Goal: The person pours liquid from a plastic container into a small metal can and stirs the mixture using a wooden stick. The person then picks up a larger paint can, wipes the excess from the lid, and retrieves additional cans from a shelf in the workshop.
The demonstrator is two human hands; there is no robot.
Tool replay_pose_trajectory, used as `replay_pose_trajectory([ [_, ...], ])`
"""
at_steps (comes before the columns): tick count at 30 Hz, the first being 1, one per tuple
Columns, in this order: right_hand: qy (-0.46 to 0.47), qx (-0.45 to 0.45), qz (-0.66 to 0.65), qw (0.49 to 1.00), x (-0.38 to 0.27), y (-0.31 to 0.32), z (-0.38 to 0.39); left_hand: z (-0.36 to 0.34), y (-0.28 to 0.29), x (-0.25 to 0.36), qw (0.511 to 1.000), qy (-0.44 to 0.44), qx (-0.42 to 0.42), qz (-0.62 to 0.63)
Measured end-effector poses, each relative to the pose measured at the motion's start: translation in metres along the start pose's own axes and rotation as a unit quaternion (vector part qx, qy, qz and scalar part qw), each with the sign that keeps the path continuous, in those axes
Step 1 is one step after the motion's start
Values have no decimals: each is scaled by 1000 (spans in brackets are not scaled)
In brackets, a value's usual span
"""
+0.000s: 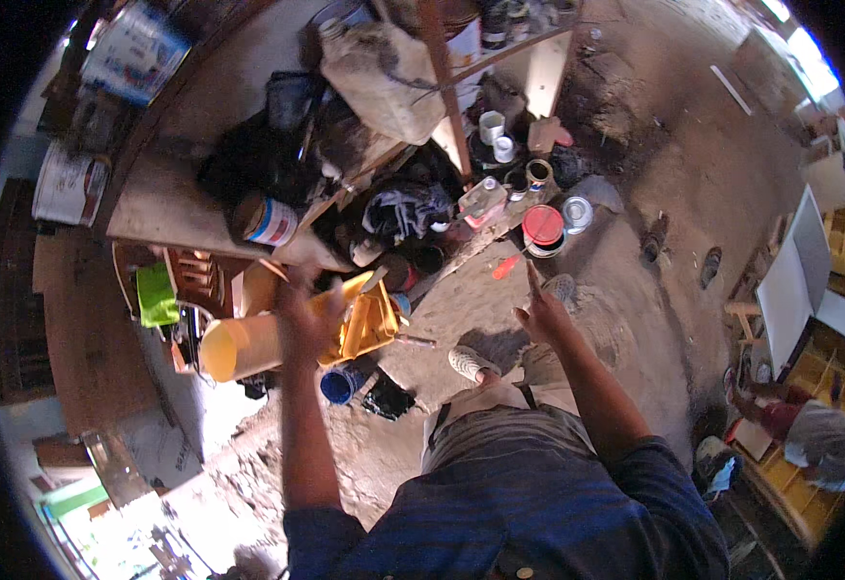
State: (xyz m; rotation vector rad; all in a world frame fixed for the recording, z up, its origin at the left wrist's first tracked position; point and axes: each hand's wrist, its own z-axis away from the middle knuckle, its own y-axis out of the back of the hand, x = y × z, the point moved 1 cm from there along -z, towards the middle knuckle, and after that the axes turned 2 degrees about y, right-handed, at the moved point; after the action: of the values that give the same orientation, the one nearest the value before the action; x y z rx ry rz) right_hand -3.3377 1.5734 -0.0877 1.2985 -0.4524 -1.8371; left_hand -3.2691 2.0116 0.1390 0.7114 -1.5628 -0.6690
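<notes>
One white bucket (70, 186) stands at the far left, beside dark panelling. A bright green item (157, 295) is noted to its right, below the shelf (166, 215). Next, a pale yellow cylinder (241, 348) lies on its side, its round end turned to the left. Above it, a can with a white, blue and red label (272, 222) sits tilted on the shelf.

The left hand (308, 317) is raised in view between the cylinder and a yellow tray (372, 327). It is blurred by motion; whether it is open or gripping cannot be determined, nor whether it touches either item. The tray is partly covered by this hand. Just below the tray is a blue tub (342, 385), with a black piece of material (388, 398) on the ground to its right.

Near the centre, a red-handled tool (505, 268) lies on the ground, close below a can with a red top (543, 225). The right hand (544, 314) is open, index finger extended toward these two items and thumb spread; it appears apart from both. A silver-topped tin (577, 215) stands just right of the can. White panels (797, 271) lean farther right, and another person (818, 445) is at the right edge.
</notes>
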Motion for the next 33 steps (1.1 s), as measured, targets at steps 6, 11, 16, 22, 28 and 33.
replay_pose_trajectory([
  [6,-42,95,-62,993,21,45,5,182,-141,-116,917,208,-320,-120],
  [11,-104,52,-74,990,74,58,-4,256,-183,-100,870,232,-413,-138],
  [16,-69,33,-86,993,94,106,-5,258,-211,-63,843,308,-420,-136],
  [22,81,78,-155,982,109,184,14,218,-263,-36,896,270,-338,-103],
  [28,88,98,-151,980,162,240,27,117,-344,94,915,200,-346,-50],
  [33,47,91,-157,982,191,275,43,102,-382,123,900,226,-367,-65],
])
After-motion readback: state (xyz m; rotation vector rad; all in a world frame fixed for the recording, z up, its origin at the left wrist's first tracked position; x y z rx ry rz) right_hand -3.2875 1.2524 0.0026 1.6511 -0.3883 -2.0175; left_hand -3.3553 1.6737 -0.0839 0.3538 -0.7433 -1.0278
